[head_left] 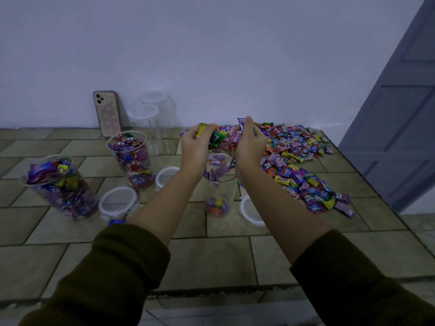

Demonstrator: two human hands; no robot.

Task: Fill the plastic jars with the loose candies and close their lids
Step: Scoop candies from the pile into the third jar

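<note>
"mentos" reads on a yellow wrapper (pixel 282 178) at the near edge of the candies (pixel 303 151), a loose heap spread across the centre right of the frame. Wrappers close by read "fruit" and "Relax", and a blurred one high inside the middle jar (pixel 220 184) shows "Rela x". The left hand (pixel 197 147) and right hand (pixel 249 144) sit just above this open jar at the centre, each with fingers curled round a clutch of candies. The jar has only a thin layer at its bottom.

At the left, the far-left jar (pixel 62 187) and the second jar (pixel 131 158) stand open, packed to the rim. Three lids lie flat: one lid (pixel 117 203) between those jars, another (pixel 166 176) beside the left forearm, a third (pixel 250 215) partly under the right forearm. Two empty jars (pixel 150 118) stand at the wall (pixel 211 55), next to a phone (pixel 108 112) in a pink case leaning on it.

The surface (pixel 211 255) has a tan brick-tile pattern. A grey-blue door (pixel 404 102) fills the right edge. Olive sleeves (pixel 122 267) cover the arms.
</note>
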